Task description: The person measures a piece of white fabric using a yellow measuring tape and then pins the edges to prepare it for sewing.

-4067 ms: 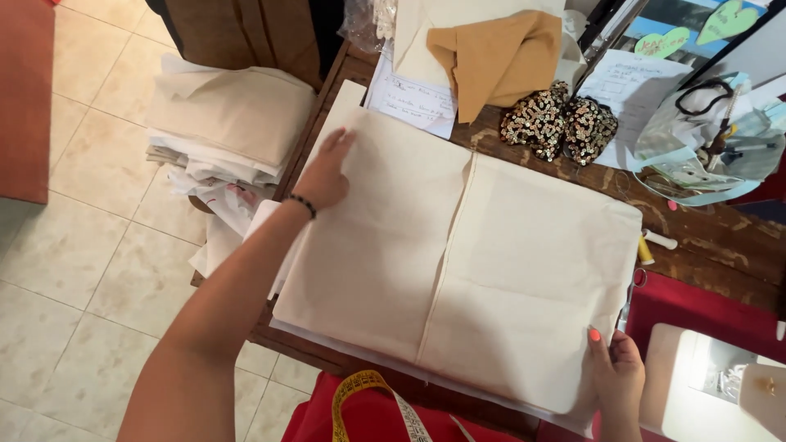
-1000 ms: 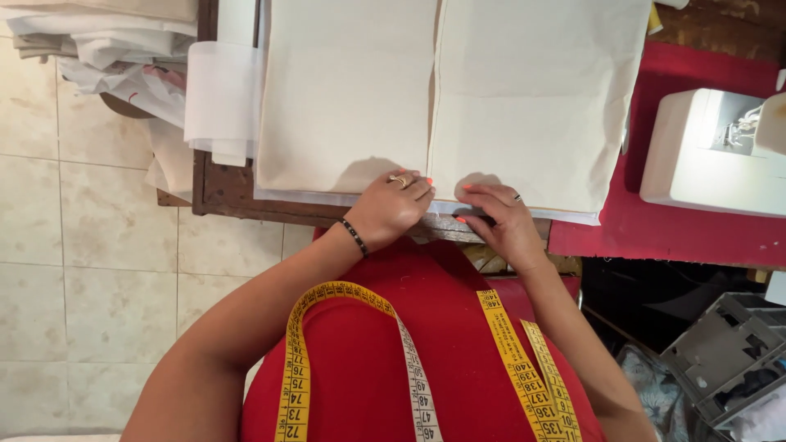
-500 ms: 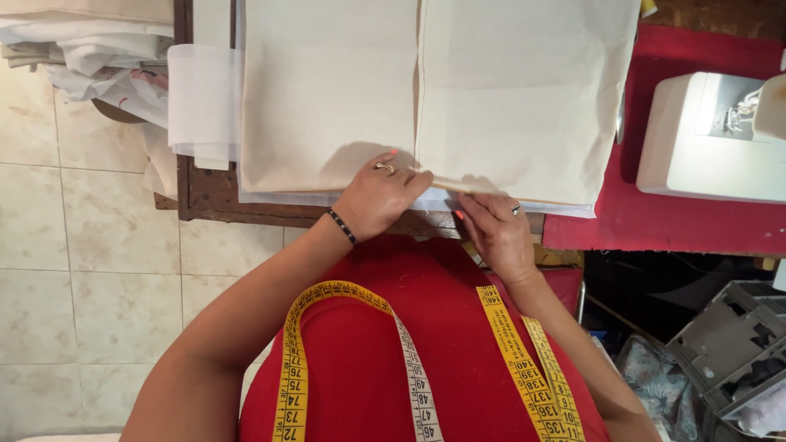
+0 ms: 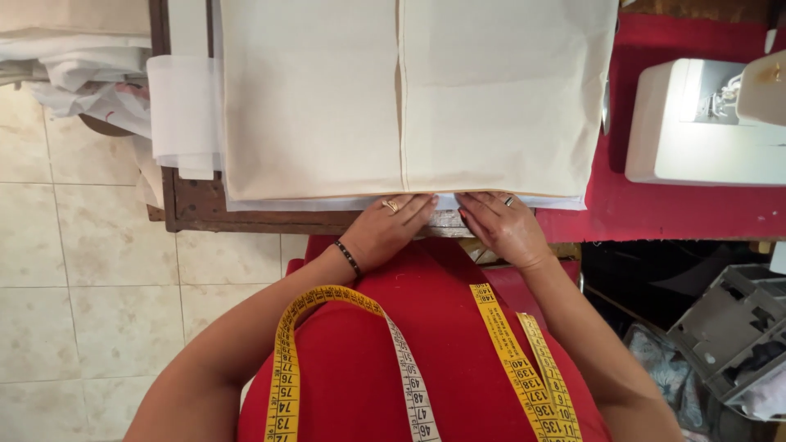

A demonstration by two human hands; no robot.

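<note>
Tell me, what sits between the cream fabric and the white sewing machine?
In the head view, only a strip of red table covering separates the cream fabric from the white sewing machine; a thin dark object shows at the fabric's right edge, too small to identify.

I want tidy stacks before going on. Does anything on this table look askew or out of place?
The cream fabric lies flat and square, both hands at its near edge. Only the white strip looks untidy: it droops over the table's left edge.
</note>
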